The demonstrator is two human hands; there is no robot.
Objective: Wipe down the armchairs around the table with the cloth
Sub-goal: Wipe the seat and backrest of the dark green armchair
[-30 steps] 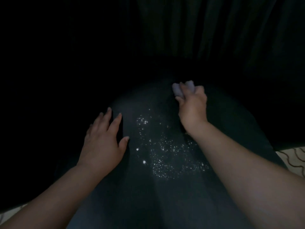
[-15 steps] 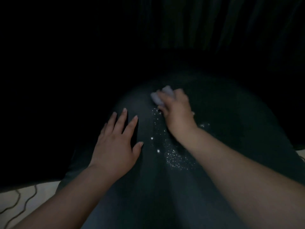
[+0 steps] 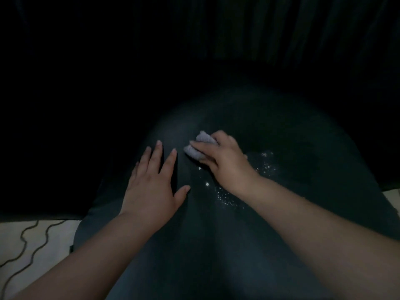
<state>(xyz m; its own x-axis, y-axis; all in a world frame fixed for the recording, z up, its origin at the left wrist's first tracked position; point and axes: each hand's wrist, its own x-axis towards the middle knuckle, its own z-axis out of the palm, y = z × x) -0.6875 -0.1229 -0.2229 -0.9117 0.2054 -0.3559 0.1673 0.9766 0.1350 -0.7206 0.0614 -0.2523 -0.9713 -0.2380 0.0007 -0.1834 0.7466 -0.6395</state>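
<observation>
— On the dark armchair [image 3: 249, 224], mid-cushion: right hand [image 3: 225, 161] curled round a pale cloth [image 3: 200, 146], pressing it down onto the upholstery

— And the left hand [image 3: 151, 187]?

— Flat on the cushion just beside the cloth, fingers [image 3: 157, 154] straight and spread, thumb out toward the right wrist, holding nothing

— Touching the cloth?

— No, a narrow dark gap between index tip and cloth

— Anything on the seat?

— Bright specks [image 3: 229, 198] scattered near the right wrist, some under the forearm, more off past the knuckles; hard to say whether droplets or crumbs

— Cloth fully visible?

— Only two bunched folds poking out past the fingers, the rest hidden under the palm

— Surroundings?

— Mostly black: faint vertical pleats of a curtain [image 3: 281, 29] up top, too dim for more. Pale floor [image 3: 43, 245] with wavy dark lines at lower left, a sliver of it again at the right edge

— Table in sight?

— Cannot tell in this gloom
</observation>
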